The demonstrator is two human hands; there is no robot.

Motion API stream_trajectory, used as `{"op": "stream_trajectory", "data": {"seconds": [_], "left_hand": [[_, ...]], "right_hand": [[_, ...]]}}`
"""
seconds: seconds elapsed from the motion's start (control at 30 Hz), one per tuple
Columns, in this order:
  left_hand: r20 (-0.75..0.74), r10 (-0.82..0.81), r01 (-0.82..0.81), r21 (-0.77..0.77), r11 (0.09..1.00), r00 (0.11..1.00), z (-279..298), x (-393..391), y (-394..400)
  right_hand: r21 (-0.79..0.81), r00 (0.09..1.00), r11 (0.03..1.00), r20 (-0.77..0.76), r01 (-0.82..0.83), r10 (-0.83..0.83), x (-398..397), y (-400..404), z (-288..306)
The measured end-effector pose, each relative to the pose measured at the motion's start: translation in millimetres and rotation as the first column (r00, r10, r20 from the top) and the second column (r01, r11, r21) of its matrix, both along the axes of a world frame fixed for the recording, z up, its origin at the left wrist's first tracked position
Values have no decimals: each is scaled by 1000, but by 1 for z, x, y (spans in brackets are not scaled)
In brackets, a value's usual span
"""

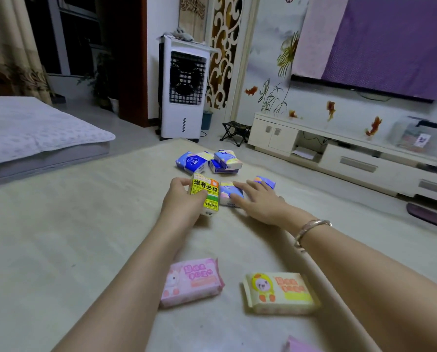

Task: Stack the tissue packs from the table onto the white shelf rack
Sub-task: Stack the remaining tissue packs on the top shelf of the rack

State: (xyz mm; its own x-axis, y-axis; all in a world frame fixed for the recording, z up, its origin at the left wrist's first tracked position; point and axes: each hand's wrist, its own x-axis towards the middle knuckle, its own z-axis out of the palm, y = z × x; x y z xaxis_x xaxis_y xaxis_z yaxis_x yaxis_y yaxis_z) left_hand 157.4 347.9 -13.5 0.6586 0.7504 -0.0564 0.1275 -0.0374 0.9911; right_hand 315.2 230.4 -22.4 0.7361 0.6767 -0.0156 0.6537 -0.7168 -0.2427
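My left hand (180,196) grips the yellow tissue pack (205,196), fingers curled round its left side and thumb across its front, near the middle of the tabletop (60,237). My right hand (259,199) lies flat with fingers straight, resting on the blue-and-pink tissue pack (228,193) that sits touching the yellow one on its right. Just past my right fingertips, a small blue pack (267,181) peeks out; I cannot tell whether I touch it. A metal bracelet (311,231) circles my right wrist.

Toward the far edge of the tabletop sits a cluster of 3 blue packs (207,161): 1 on the left, and 2 on the right, 1 atop the other.

Toward the near edge, between my forearms, lies a pink tissue pack (190,282), and well apart to its right, under my right forearm, a pale yellow tissue pack (280,293). A corner of another pink pack (298,345) shows at the near edge.

Beyond the tabletop stand a white air cooler (184,90), a small folding stool (236,132) and a low white cabinet (339,148).
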Motion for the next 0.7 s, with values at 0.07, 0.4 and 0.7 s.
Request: {"op": "stream_trajectory", "data": {"seconds": [0.07, 0.4, 0.7], "left_hand": [[-33, -65, 66, 9, 998, 997, 4, -5, -9], [-327, -382, 420, 51, 906, 864, 30, -21, -106], [-698, -277, 587, 250, 770, 661, 54, 6, -179]], "right_hand": [[-42, 1000, 999, 6, -24, 24, -17, -26, 6], [-74, 998, 996, -8, 58, -59, -88, -174, 17], [298, 992, 954, 101, 41, -75, -109, -218, -13]]}}
